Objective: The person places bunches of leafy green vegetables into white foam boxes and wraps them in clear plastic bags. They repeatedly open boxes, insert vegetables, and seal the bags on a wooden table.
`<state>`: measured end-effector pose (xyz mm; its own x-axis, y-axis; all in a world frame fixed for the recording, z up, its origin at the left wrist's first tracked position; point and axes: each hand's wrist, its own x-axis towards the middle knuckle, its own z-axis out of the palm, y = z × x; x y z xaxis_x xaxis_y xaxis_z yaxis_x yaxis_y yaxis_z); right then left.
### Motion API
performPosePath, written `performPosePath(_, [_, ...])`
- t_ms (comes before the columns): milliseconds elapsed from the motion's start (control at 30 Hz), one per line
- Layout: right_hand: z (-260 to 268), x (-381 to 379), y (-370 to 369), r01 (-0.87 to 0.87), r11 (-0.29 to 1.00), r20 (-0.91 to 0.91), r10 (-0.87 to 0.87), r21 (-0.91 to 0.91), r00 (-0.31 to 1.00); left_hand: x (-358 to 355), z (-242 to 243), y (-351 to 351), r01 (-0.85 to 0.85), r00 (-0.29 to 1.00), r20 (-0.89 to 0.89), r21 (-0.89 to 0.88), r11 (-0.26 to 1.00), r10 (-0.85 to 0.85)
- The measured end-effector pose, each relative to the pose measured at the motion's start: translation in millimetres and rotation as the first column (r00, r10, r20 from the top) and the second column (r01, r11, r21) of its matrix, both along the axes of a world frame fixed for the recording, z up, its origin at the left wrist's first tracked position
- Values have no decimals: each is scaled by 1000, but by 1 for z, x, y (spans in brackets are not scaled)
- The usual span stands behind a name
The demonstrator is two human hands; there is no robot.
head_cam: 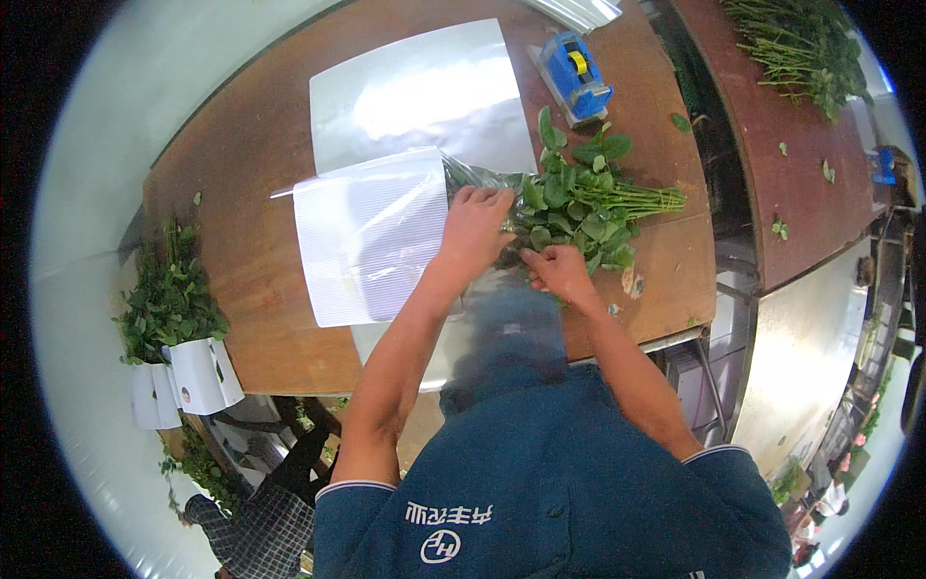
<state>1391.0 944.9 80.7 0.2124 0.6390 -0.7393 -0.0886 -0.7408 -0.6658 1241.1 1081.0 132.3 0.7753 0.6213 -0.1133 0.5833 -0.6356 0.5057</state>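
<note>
A bunch of leafy green stems (579,199) lies across the wooden table, its cut ends pointing right. Its left end goes into a white ribbed wrapping sheet (372,239) with glossy clear film over it. My left hand (477,221) grips the bunch where the film gathers, at the sheet's right edge. On the near side of the leaves is my right hand (561,269), its fingers curled against the lower edge of the wrap. What lies between those fingertips is hidden. The flower heads are covered by the sheet.
A shiny flat sheet (419,94) lies behind the wrap. Beyond the stems stands a blue tape dispenser (576,76) with yellow tape. White-wrapped bunches (206,376) stand at left, near a person in a checked top (253,532). More stems (803,54) rest on the right-hand table (788,203).
</note>
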Motion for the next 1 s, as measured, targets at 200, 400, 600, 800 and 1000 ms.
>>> performPosePath(200, [50, 50, -6, 62, 977, -229, -13, 205, 973, 5, -13, -8, 77, 990, -135, 186, 979, -52])
performPosePath(400, [70, 157, 103, 5, 733, 413, -388, 680, 824, 18, -12, -12, 78, 953, -301, 193, 978, -16])
performPosePath(600, [29, 199, 198, -180, 872, 524, -100, 456, 846, 17, 28, 2, 11, 991, -132, -59, 998, -18])
performPosePath(800, [68, 169, 84, 269, 781, 109, -393, 564, 913, 32, 89, 23, -195, 878, 309, -466, 863, 365])
performPosePath(1000, [66, 151, -36, 448, 757, 14, -515, 475, 857, 127, 49, 62, -52, 714, 369, -820, 570, 595])
